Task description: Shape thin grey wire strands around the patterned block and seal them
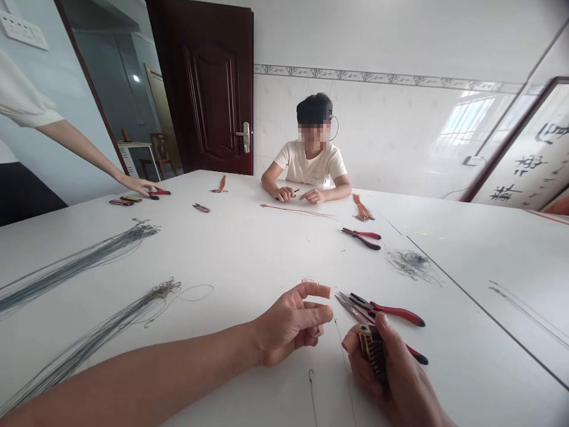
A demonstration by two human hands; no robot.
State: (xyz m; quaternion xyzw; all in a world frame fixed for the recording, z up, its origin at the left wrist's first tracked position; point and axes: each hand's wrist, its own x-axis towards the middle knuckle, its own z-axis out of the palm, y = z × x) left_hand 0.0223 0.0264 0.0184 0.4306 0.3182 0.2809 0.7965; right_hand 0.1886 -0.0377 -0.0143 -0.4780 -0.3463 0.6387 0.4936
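My left hand [293, 323] hovers low over the white table [249, 255], its thumb and fingers pinched on a thin wire [344, 356] that runs down toward the table's near edge. My right hand [395, 379] is closed around a small dark ribbed tool [372, 350] with a brassy end. Red-handled pliers [382, 314] lie on the table just beyond my right hand, jaws pointing left. A wire with a looped end [311, 379] lies between my hands.
Two long bundles of grey wire [102, 323] [89, 255] lie at the left. A tangle of wire [411, 261] and a second pair of pliers [362, 237] sit mid-table. A person sits across the table; another person's hand [140, 187] reaches small tools at far left.
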